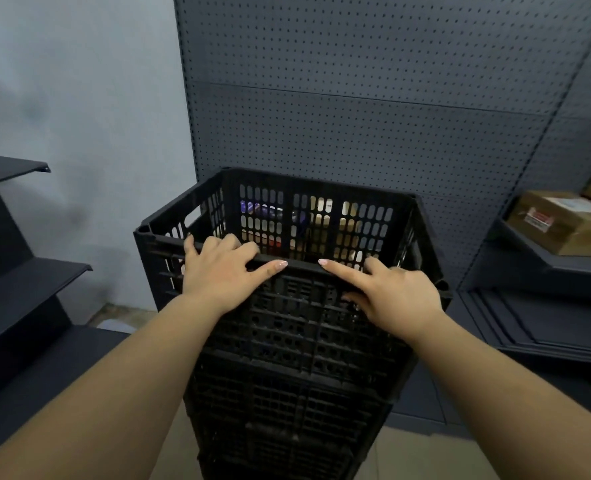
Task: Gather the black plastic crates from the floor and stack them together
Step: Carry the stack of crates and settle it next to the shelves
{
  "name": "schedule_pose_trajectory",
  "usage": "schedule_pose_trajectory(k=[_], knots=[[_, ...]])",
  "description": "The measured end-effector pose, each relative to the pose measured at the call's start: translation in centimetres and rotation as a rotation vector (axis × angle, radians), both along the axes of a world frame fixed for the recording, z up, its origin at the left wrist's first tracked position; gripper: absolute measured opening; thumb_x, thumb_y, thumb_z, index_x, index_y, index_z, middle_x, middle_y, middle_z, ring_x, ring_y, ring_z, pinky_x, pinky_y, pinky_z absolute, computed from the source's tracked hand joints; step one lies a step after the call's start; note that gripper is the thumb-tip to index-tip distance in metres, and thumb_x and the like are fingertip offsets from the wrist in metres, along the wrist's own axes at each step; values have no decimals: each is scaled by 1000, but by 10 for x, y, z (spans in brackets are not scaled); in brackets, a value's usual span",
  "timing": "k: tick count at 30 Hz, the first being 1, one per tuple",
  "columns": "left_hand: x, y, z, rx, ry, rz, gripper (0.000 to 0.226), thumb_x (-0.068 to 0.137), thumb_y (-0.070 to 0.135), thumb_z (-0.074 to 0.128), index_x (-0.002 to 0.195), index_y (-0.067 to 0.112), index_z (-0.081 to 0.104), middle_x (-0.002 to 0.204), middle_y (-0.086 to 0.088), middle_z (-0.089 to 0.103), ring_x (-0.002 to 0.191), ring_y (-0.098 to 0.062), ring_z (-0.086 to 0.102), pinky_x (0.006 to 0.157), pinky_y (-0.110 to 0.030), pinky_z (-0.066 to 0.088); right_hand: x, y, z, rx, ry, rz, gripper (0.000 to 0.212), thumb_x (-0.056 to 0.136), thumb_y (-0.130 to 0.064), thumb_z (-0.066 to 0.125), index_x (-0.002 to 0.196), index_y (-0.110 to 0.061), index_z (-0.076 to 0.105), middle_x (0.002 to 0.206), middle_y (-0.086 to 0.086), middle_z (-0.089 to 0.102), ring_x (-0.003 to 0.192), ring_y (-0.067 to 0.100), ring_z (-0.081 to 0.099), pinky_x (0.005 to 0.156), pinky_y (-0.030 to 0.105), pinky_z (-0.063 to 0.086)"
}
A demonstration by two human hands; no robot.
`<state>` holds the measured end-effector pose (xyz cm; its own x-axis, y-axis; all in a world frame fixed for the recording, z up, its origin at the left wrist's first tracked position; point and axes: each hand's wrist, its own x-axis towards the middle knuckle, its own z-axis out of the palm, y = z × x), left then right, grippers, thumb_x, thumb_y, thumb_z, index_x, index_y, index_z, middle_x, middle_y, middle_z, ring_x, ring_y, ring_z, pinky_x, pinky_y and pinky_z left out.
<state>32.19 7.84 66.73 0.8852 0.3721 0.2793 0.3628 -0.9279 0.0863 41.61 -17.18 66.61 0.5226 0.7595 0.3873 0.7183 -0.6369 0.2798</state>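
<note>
On top crate point(321, 188) rim, left hand point(217, 271), right hand point(394, 296).

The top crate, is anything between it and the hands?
No. Both hands already rest on the near rim of the top crate: the left hand with fingers curled over the edge, the right hand lying along it. Nothing visible sits between them and the plastic. The crate sits on the stack below.

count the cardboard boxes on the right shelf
1 clearly: a brown box with a red-and-white label, lying on the right shelf. Brown shapes behind it at the picture's right edge may be more boxes, but they are cut off, so I cannot tell.
</note>
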Motion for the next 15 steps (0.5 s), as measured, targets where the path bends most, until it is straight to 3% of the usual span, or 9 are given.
schedule_pose_trajectory(k=[5,15], knots=[[3,-12,-3,-4,20,31,83,73,86,5,121,38,53,128,0,52,126,-27,40,112,-60,6,14,-8,-1,-37,9,49,70,87,-50,57,145,-51,18,76,-2,51,42,13,30,37,17,10],[11,-14,-2,19,19,54,82,74,84,5,122,37,52,128,0,51,125,-27,40,112,-61,5,28,-8,-2,3,-10,78,63,91,-51,48,144,-53,14,84,-3,54,52,15,53,36,21,24]])
